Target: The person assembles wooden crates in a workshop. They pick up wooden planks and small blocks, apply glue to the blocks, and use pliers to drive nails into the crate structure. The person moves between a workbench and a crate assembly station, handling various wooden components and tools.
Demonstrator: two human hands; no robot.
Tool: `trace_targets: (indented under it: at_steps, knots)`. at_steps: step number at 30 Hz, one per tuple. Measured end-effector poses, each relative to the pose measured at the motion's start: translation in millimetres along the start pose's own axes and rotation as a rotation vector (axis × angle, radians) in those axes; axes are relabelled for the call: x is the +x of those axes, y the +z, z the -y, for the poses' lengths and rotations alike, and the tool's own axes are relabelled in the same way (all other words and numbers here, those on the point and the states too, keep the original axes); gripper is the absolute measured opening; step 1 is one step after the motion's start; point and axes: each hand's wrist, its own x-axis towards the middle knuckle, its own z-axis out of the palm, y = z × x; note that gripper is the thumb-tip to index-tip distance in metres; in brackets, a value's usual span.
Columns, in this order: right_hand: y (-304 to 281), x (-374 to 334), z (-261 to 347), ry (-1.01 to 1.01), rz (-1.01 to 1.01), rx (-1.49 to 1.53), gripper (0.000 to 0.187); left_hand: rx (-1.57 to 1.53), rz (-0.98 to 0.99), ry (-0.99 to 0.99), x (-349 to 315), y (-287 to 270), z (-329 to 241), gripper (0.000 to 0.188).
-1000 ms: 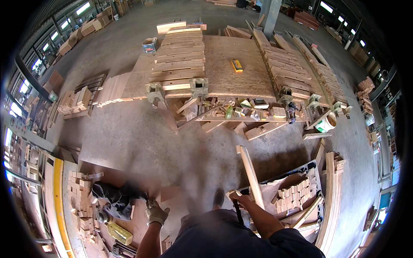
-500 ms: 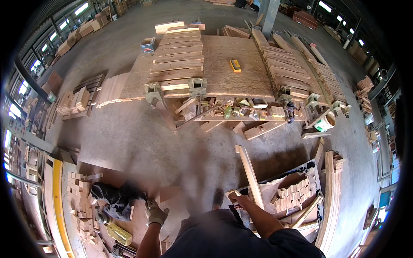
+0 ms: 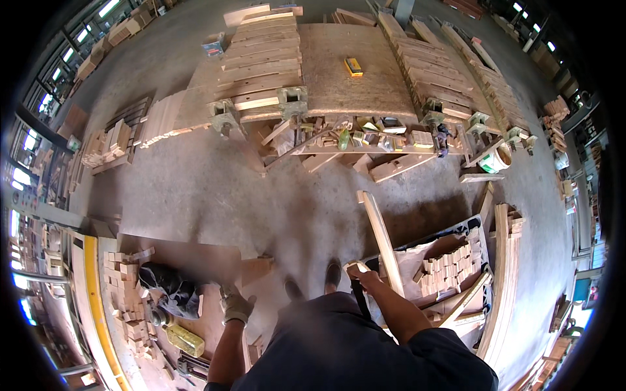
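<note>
My left hand (image 3: 236, 306), in a pale work glove, hangs over a brown board surface (image 3: 218, 260). Its thumb stands apart from the fingers, and I see nothing held; the fingertips are blurred. Left of it lies a dark cloth bundle (image 3: 171, 287), with a yellowish clear bottle (image 3: 184, 340) nearer me. My bare right hand (image 3: 369, 280) is closed on a short wooden piece (image 3: 355, 268), its grip partly hidden. A dark strap (image 3: 359, 301) hangs just below that hand. Beside it a long pale wooden bar (image 3: 381, 238) slants away from me.
Stacked wood blocks (image 3: 127, 300) line the left side. At right, a bin rim (image 3: 479, 238) surrounds more small blocks (image 3: 447, 270), with long boards (image 3: 501, 280) alongside. Ahead stands a workbench (image 3: 355, 91) with clamped slats (image 3: 264, 62), a yellow box (image 3: 353, 67) and a cluttered shelf below.
The view has tipped downward, so the workbench sits higher in the picture and both of my shoes show. My hands keep nearly the same places.
</note>
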Motion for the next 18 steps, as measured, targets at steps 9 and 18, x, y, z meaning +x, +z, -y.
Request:
trace_targets:
  at_steps: [9,18]
  knots:
    - [8,23,-20,0.141,0.026,-0.04,0.049,-0.04,0.01,-0.008,-1,-12,-10,0.12]
    - [7,38,-16,0.14,0.098,0.011,0.047,-0.021,0.018,0.008,-6,-15,-10,0.119]
